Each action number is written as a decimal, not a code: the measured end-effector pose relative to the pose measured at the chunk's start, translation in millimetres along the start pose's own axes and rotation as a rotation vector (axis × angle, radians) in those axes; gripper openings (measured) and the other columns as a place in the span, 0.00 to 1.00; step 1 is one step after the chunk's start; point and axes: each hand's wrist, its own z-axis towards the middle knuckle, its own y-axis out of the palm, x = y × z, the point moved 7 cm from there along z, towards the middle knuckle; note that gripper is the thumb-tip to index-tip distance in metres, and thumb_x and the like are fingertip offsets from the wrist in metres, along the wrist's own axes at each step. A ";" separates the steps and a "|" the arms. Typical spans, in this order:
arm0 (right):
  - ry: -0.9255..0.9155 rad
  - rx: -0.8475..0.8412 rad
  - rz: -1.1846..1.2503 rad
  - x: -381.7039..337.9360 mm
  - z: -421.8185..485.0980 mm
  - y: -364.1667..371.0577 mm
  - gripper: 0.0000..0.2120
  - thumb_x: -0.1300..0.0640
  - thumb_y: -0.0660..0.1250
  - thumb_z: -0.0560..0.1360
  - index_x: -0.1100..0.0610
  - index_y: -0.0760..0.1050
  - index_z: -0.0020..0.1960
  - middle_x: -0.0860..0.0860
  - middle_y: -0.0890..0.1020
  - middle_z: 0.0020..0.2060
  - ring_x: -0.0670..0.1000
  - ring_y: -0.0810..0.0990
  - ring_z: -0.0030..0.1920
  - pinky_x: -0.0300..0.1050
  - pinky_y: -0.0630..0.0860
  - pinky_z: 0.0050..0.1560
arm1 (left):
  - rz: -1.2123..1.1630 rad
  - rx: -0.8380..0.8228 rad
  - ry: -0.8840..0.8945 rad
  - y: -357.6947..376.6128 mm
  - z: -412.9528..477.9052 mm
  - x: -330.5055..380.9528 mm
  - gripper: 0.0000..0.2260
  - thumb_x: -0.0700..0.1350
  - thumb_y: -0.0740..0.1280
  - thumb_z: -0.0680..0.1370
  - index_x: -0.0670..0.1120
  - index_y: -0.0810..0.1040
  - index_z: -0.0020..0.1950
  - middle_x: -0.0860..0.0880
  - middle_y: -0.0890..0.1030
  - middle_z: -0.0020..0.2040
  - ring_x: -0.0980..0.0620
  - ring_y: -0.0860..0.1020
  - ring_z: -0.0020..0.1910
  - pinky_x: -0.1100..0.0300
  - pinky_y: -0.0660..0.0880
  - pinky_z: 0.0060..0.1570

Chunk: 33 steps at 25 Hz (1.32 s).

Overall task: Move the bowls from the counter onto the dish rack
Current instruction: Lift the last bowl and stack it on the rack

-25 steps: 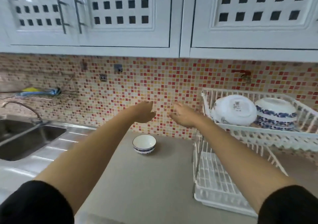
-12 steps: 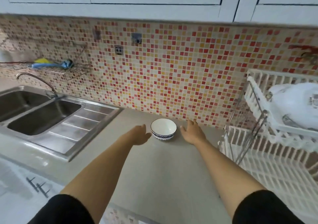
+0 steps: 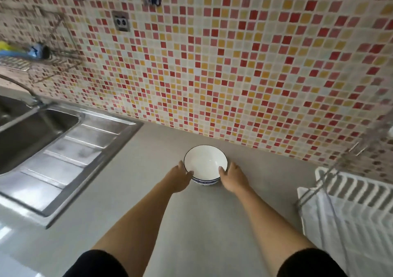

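White bowl (image 3: 205, 164), left hand (image 3: 178, 179), right hand (image 3: 233, 179) touching

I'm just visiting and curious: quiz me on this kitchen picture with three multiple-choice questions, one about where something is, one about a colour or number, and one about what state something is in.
1. Where does the bowl stand?
A. in the sink
B. on the counter near the tiled wall
C. on the dish rack

2. How many bowls are on the counter?
A. one
B. two
C. three

3. What are the hands doing?
A. resting flat on the counter
B. both reaching into the sink
C. gripping the bowl from either side

Answers:
1 B: it sits on grey counter, between sink and dish rack.
2 A: only one white bowl shows.
3 C: left hand and right hand flank it, thumbs over the rim.
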 end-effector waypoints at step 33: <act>-0.701 0.378 0.501 -76.7 -412.1 -239.5 0.37 0.20 0.36 0.59 0.44 0.56 0.55 0.39 0.71 0.39 0.42 0.71 0.34 0.40 0.65 0.34 | -1.233 0.277 0.518 -138.5 -371.2 130.2 0.15 0.61 0.58 0.77 0.53 0.66 0.57 0.43 0.72 0.62 0.42 0.75 0.60 0.54 0.76 0.49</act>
